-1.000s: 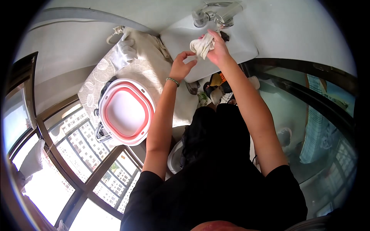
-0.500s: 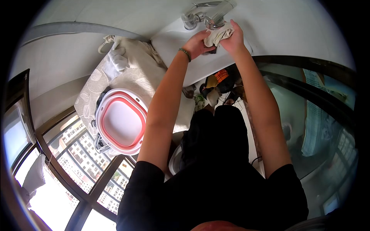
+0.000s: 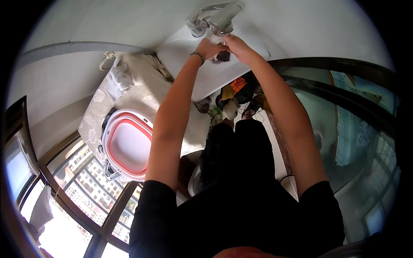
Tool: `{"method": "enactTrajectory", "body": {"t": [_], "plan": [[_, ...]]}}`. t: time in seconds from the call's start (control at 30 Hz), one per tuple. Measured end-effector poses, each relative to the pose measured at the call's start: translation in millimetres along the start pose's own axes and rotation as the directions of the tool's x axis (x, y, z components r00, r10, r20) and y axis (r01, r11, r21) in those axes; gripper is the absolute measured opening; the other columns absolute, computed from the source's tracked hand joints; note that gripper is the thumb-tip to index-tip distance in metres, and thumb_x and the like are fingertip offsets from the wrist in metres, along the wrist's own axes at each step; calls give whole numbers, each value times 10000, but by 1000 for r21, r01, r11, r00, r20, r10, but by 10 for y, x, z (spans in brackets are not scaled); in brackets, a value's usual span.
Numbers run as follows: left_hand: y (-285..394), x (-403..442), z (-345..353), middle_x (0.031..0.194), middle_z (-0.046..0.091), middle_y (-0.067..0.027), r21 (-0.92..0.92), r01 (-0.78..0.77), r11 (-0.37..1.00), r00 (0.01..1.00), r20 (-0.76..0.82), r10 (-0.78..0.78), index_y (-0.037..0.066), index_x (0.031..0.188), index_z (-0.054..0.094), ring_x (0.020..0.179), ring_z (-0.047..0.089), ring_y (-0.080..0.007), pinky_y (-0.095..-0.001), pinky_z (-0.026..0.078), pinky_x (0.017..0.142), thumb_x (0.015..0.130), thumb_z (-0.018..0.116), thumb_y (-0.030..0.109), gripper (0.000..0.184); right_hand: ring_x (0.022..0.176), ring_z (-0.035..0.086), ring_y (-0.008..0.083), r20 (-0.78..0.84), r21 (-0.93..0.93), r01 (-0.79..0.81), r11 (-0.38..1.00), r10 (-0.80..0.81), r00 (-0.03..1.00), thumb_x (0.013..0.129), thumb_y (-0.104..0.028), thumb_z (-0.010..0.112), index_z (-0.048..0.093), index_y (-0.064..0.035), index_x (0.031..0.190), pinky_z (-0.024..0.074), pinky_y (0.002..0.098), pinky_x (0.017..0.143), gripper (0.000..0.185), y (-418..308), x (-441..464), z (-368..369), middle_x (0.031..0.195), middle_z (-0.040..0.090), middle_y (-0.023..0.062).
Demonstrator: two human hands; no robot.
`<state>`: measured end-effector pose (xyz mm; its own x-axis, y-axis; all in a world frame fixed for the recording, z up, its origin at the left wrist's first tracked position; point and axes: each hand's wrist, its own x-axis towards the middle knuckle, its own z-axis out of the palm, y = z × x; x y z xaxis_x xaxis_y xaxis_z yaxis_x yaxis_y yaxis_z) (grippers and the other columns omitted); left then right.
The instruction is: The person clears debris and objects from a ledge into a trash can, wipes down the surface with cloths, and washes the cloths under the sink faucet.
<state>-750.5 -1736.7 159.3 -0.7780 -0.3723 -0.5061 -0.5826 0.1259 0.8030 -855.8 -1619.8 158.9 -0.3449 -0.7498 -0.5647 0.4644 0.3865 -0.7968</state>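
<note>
Under the chrome faucet [image 3: 223,21], my left hand [image 3: 209,48] and my right hand [image 3: 239,47] come together over the white sink [image 3: 189,79]. Both are closed around a pale, wet-looking cloth [image 3: 217,40], of which only a small part shows between them. A beaded bracelet [image 3: 198,56] circles my left wrist. Just below the hands, a small dark thing [image 3: 224,56] shows at the sink's bottom; I cannot tell what it is.
To the left, a pink-and-white collapsible basin [image 3: 130,144] rests on a surface covered with a patterned cloth [image 3: 97,103]. White fabric [image 3: 120,77] lies behind it. Shoes and other items [image 3: 232,92] crowd the floor under the sink. A glass panel [image 3: 314,112] stands at right.
My hands have drawn closer together, and the cloth that was spread between them is now bunched and mostly hidden. The whole view has shifted slightly.
</note>
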Motion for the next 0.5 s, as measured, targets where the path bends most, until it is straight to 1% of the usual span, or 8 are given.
{"method": "enactTrajectory", "body": {"t": [0.07, 0.1, 0.13, 0.17, 0.27, 0.3, 0.4, 0.5], "plan": [[-54, 9, -31, 901, 654, -25, -73, 15, 997, 1000, 6, -15, 38, 1061, 654, 742, 604, -114, -260, 470, 557, 790, 748, 209, 334, 1119, 598, 237, -123, -184, 155, 971, -179, 976, 980, -406, 521, 609, -42, 1183, 478, 327, 891, 426, 21, 7, -99, 1213, 625, 99], [63, -119, -17, 909, 632, -11, -373, 146, 917, 989, 70, -129, 62, 1064, 629, 719, 561, -93, -237, 433, 520, 837, 712, 171, 265, 1115, 602, 251, -178, -347, 263, 900, -338, 924, 977, -381, 532, 599, -41, 1192, 488, 329, 871, 408, -4, -74, -114, 1201, 627, 109], [43, -78, -38, 900, 620, -4, -394, 183, 901, 979, 155, -131, 72, 1053, 622, 707, 542, -85, -226, 408, 504, 843, 706, 161, 244, 1111, 607, 264, -196, -502, 348, 792, -496, 846, 974, -355, 543, 589, -40, 1202, 498, 332, 851, 391, -28, -131, -95, 1190, 628, 120], [-6, -34, -80, 890, 608, 3, -411, 226, 883, 962, 237, -137, 83, 1043, 615, 694, 523, -76, -215, 383, 488, 849, 701, 150, 223, 1132, 587, 311, -119, -681, 462, 568, -709, 696, 922, -167, 589, 550, -63, 1254, 510, 375, 861, 350, -4, -169, -112, 1230, 591, 151], [53, -131, -124, 787, 525, 40, -410, 339, 847, 906, 386, -176, 113, 917, 578, 596, 405, -35, -190, 264, 430, 864, 672, 140, 111, 1158, 564, 320, 356, -833, 546, 90, -669, 653, 831, -11, 600, 494, -112, 1335, 507, 396, 906, 525, -27, -295, -149, 1300, 545, 135], [3, -121, -117, 773, 511, 46, -402, 357, 843, 885, 434, -168, 117, 904, 572, 586, 394, -29, -188, 254, 424, 869, 665, 146, 103, 1188, 545, 309, 481, -770, 637, 34, -626, 614, 764, 47, 602, 451, -129, 1384, 503, 399, 936, 662, -95, -341, -101, 1329, 516, 130], [-115, -166, -110, 725, 459, 70, -404, 415, 815, 846, 502, -182, 136, 852, 547, 542, 336, -14, -185, 203, 409, 881, 641, 162, 102, 1075, 582, 275, 642, -689, 690, -222, -630, 438, 772, 50, 600, 432, -127, 1403, 513, 394, 906, 676, 36, -167, -41, 1241, 544, 110], [-115, -298, -77, 659, 438, 59, -358, 476, 804, 800, 555, -227, 150, 794, 544, 543, 356, -27, -207, 190, 407, 842, 675, 183, 143, 1057, 586, 256, 735, -586, 744, -320, -597, 321, 774, 12, 619, 461, -123, 1374, 523, 396, 876, 635, 24, -104, -36, 1183, 579, 100]]}}
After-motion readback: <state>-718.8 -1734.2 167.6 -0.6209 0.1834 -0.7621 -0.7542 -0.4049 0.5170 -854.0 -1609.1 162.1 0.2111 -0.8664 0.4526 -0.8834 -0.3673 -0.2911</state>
